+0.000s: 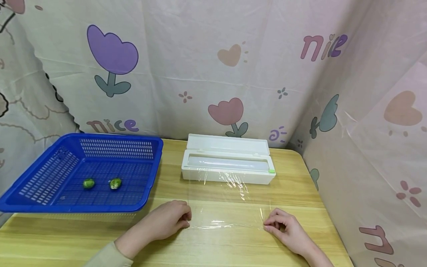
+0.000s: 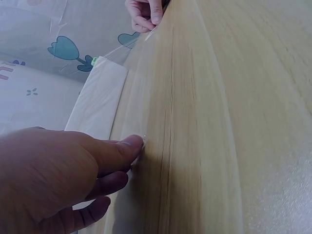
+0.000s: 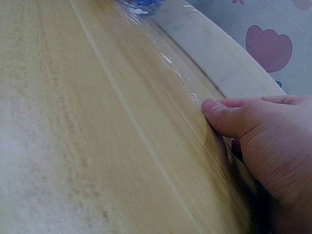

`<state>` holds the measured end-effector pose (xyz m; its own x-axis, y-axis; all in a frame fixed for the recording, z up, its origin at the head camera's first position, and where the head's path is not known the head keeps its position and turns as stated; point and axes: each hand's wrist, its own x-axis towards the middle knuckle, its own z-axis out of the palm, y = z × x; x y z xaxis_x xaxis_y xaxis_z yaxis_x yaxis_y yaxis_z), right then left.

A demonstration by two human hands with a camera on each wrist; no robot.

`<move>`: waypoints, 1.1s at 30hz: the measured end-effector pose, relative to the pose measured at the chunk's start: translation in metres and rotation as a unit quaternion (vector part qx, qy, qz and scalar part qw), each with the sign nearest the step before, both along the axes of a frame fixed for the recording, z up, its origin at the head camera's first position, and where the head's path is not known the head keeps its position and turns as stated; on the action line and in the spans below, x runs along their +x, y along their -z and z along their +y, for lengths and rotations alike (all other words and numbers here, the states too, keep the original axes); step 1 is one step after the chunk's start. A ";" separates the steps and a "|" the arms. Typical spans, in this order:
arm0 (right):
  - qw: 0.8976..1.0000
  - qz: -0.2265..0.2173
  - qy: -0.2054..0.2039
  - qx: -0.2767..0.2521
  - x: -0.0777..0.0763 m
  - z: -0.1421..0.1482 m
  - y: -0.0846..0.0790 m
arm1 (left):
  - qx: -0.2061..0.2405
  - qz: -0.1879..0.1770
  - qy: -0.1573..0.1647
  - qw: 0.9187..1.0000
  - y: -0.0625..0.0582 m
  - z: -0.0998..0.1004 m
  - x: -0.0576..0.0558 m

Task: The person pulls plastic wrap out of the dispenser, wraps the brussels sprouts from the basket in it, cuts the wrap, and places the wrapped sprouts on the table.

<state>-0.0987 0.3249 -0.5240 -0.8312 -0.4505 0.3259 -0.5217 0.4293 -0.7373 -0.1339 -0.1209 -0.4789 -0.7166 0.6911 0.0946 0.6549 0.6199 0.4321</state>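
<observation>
A sheet of clear plastic wrap stretches over the wooden table, drawn from a white dispenser box. The box's lid is raised, and a roll lies inside. My left hand pinches the sheet's near left corner; the left wrist view shows thumb and forefinger together on the film's edge. At the near right corner, my right hand pinches the film between thumb and fingertips. In the right wrist view the film's edge runs away from the thumb tip as a shiny crinkled line.
A blue plastic basket stands on the left of the table, holding two small green Brussels sprouts. A small green piece sits at the box's right end. Behind and to the right hangs a patterned curtain.
</observation>
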 end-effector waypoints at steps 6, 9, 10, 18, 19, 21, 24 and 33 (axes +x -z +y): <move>1.000 -0.003 -0.006 -0.008 0.000 0.001 0.002 | 0.002 -0.007 -0.003 1.000 -0.001 0.000 0.001; 1.000 -0.003 -0.005 -0.008 -0.001 0.001 0.002 | 0.002 -0.007 -0.004 1.000 -0.001 0.000 0.001; 1.000 -0.004 -0.004 -0.008 -0.001 0.001 0.002 | 0.002 -0.007 -0.003 1.000 -0.002 0.000 0.001; 1.000 -0.012 -0.002 -0.006 0.000 0.002 0.003 | 0.022 -0.025 -0.004 0.999 -0.013 -0.001 0.005; 1.000 -0.013 -0.002 -0.006 0.001 0.002 0.003 | 0.027 -0.030 -0.004 0.999 -0.017 0.000 0.006; 1.000 -0.013 -0.002 -0.006 0.001 0.002 0.004 | 0.037 -0.036 -0.002 0.999 -0.026 0.000 0.007; 1.000 -0.012 -0.004 -0.008 0.001 0.002 0.004 | 0.057 -0.034 0.004 0.998 -0.043 0.000 0.010; 1.000 -0.011 -0.005 -0.013 -0.001 0.003 0.004 | 0.157 0.038 0.019 0.987 -0.107 -0.020 0.012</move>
